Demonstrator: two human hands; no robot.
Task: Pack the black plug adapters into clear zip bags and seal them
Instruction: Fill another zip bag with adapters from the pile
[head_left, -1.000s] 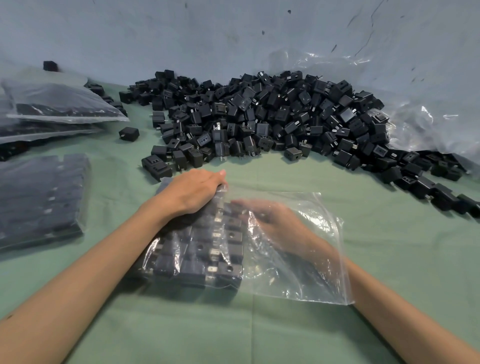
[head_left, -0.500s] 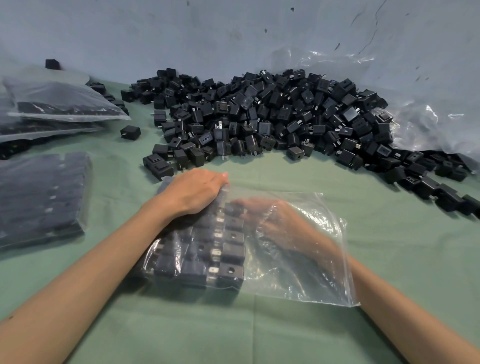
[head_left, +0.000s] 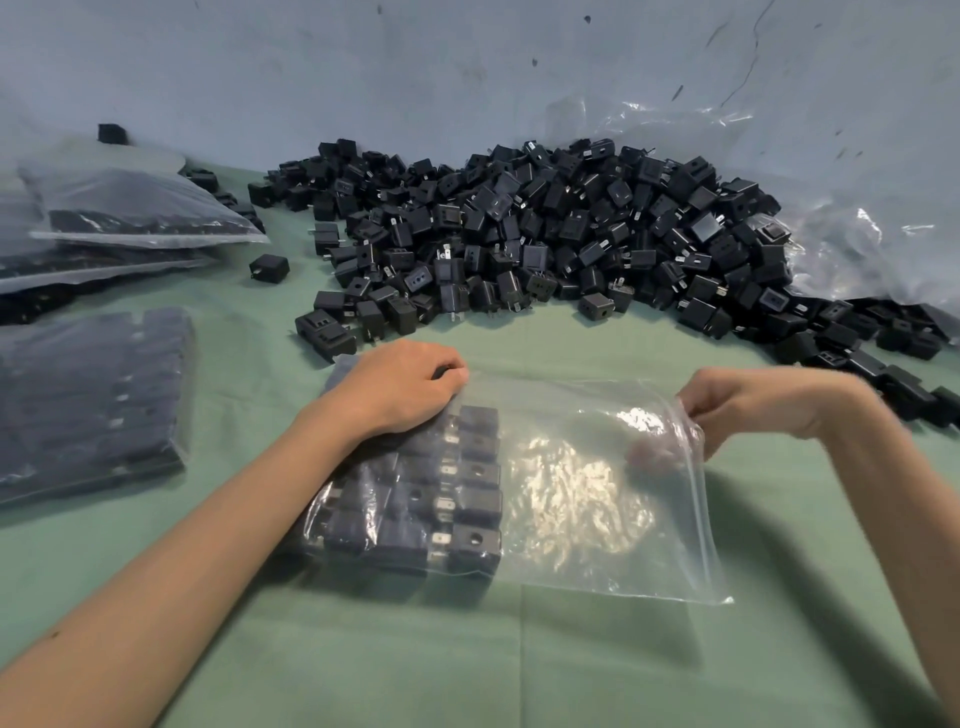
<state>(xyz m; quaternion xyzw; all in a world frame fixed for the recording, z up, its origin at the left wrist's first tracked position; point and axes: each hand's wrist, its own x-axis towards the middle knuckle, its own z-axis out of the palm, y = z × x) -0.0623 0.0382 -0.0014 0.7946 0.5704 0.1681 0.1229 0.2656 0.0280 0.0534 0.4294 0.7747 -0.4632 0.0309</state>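
Note:
A clear zip bag (head_left: 597, 509) lies flat on the green cloth in front of me, its mouth to the right. Its left half holds neat rows of black plug adapters (head_left: 470, 501); the right half is empty plastic. My left hand (head_left: 400, 387) rests on top of the packed rows, with the fingers bent over their far edge through the plastic. At the mouth of the bag, my right hand (head_left: 763, 405) pinches the rim, one finger showing through the plastic. A big heap of loose black adapters (head_left: 545, 234) lies beyond the bag.
Filled bags lie at the left: one flat (head_left: 88, 395), others stacked behind it (head_left: 135, 213). A single adapter (head_left: 269, 267) sits apart on the green cloth (head_left: 519, 665). Crumpled clear plastic (head_left: 852, 218) lies against the wall at the right, and loose adapters trail to the right edge.
My right hand has come out of the bag and moved right to its mouth, where it now pinches the rim. My left hand has stayed on the packed rows.

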